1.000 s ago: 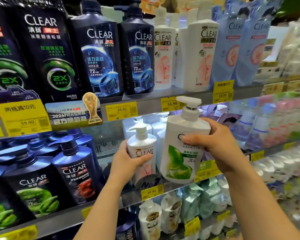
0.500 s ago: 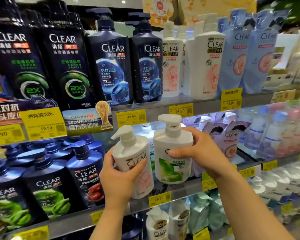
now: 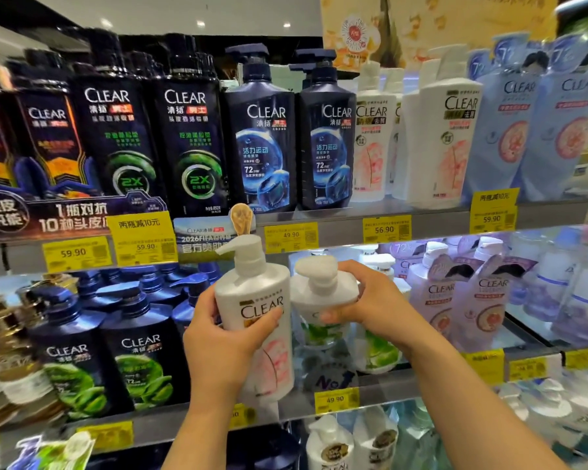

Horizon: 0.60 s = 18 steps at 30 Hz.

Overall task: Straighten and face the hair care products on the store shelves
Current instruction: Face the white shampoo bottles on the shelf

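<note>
My left hand [image 3: 223, 337] grips a white pump bottle with a pink label [image 3: 262, 320], lifted in front of the middle shelf [image 3: 387, 378] and tilted slightly, its pump pointing left. My right hand [image 3: 360, 300] holds a white pump bottle with a green label [image 3: 319, 300] by its shoulder, just right of the pink one and nearly touching it. Its lower part looks blurred and its base is over the shelf; whether it rests there I cannot tell. Another green-label bottle [image 3: 377, 351] stands behind my right wrist.
Dark blue bottles [image 3: 140, 361] fill the middle shelf's left side; lilac refill pouches [image 3: 462, 300] stand at its right. The upper shelf [image 3: 336, 228] carries black, blue and white bottles facing front. Yellow price tags [image 3: 335, 400] line the shelf edges. More bottles sit on the shelf below.
Both bottles have come closer together. My left hand lifted the pink-label bottle up and out from the shelf. My right hand lowered the green-label bottle toward the shelf. The view tilted upward.
</note>
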Tool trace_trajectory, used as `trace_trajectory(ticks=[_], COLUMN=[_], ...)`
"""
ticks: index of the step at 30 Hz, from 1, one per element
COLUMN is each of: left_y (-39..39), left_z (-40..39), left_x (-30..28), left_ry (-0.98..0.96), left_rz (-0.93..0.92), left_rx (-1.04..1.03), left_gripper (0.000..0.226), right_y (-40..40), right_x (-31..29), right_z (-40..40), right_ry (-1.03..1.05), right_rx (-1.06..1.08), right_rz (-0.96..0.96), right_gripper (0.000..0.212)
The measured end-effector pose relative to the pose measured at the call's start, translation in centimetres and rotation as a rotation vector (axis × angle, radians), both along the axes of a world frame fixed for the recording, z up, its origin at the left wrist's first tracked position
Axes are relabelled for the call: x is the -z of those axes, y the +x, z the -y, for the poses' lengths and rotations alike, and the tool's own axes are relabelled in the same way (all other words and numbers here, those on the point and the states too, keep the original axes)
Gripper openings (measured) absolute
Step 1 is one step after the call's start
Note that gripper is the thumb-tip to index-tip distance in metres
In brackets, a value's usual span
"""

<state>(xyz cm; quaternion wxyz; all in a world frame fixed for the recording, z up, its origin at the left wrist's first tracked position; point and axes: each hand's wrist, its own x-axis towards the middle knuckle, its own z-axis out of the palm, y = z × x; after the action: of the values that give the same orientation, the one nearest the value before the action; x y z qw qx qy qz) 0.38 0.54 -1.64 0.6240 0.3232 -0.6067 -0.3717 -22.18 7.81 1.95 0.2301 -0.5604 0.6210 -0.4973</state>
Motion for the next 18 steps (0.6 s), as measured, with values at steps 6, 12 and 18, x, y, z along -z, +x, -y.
trace_trajectory(ticks=[6,12,18], left_y=[0.2,-0.2,-1.4], left_z=[-1.0,-1.5,-1.9], left_x=[-0.5,-1.3,-2.2], left_ry=[0.005,0.002,0.03], left_rz=[0.022,0.02,-0.03], left_rx=[0.032,0.112,0.181], left_gripper=[0.067,0.07,0.065], right_y=[0.1,0.0,-0.3], right_x=[2.1,2.8,2.2], right_z=[0.8,1.7,1.9], right_ry=[0.111,0.16,0.203], right_rx=[0.011,0.069,0.065], right_rz=[-0.169,-0.203,-0.383], right_gripper=[0.064,0.058,0.065])
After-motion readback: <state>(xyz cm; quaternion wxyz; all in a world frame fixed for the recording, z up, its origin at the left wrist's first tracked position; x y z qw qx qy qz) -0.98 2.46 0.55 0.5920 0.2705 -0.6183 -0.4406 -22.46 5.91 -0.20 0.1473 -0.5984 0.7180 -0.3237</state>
